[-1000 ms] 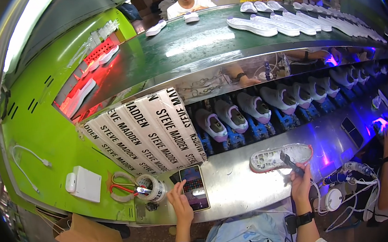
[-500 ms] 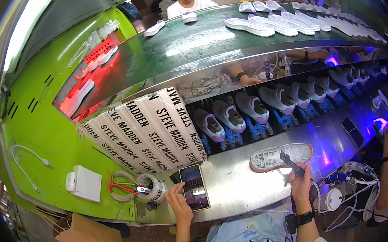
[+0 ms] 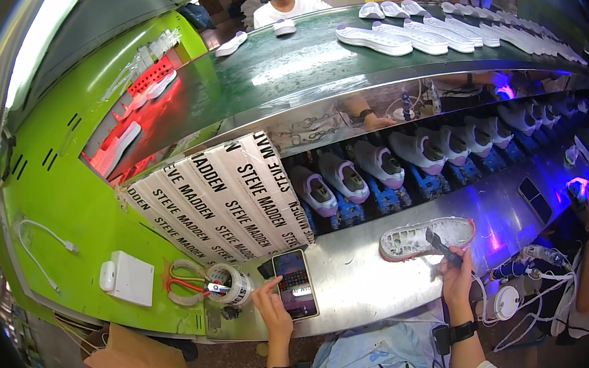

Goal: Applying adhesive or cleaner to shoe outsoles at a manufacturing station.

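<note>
My left hand [image 3: 273,312] rests at the left edge of a phone [image 3: 297,304] with a lit screen, a fingertip touching its side. The fingers are loosely extended and hold nothing. My right hand [image 3: 457,280] is closed around the handle of a dark brush-like tool [image 3: 443,247]. The tool's flat tip lies over a pale shoe sole [image 3: 413,238], which has a red edge and a gridded inside, on the metal bench. My fingers partly cover the tool's lower end.
Shoes [image 3: 381,163] pass on a lower conveyor; white soles [image 3: 373,39] lie on the green belt [image 3: 276,65]. A printed carton [image 3: 221,198] stands left of the bench, near a tape roll [image 3: 229,282], red-handled scissors [image 3: 176,284] and white box [image 3: 130,278]. Co-workers sit opposite and at right.
Soles on the green belt and shoes on the lower conveyor have shifted slightly left. My hands have barely moved; the right still keeps the tool over the sole.
</note>
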